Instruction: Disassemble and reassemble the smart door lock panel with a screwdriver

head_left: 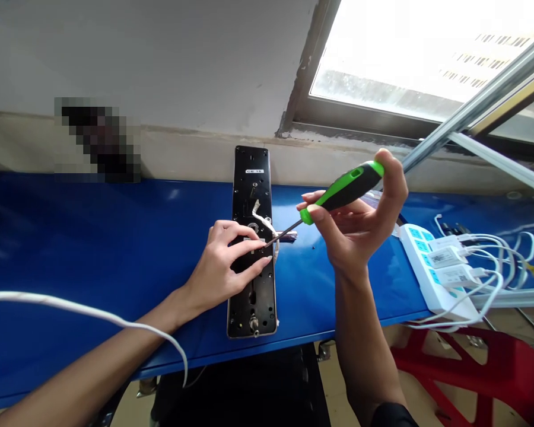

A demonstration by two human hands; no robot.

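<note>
Over the blue bench (pixel 115 237), I'm resting my left hand (pixel 229 261) open on the black door lock plate (pixel 253 308), fingers spread, while my right hand (pixel 353 228) is gripping a green-handled screwdriver (pixel 345 190) firmly between thumb and fingers, its tip reaching just beside my left fingertips (pixel 260 244). A white cable (pixel 71 305) is looping over my left forearm (pixel 102 367).

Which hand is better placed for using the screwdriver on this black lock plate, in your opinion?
Probably the right hand: it grips the green-and-black screwdriver, its tip over the lock plate, while the left hand rests on the plate.
</note>
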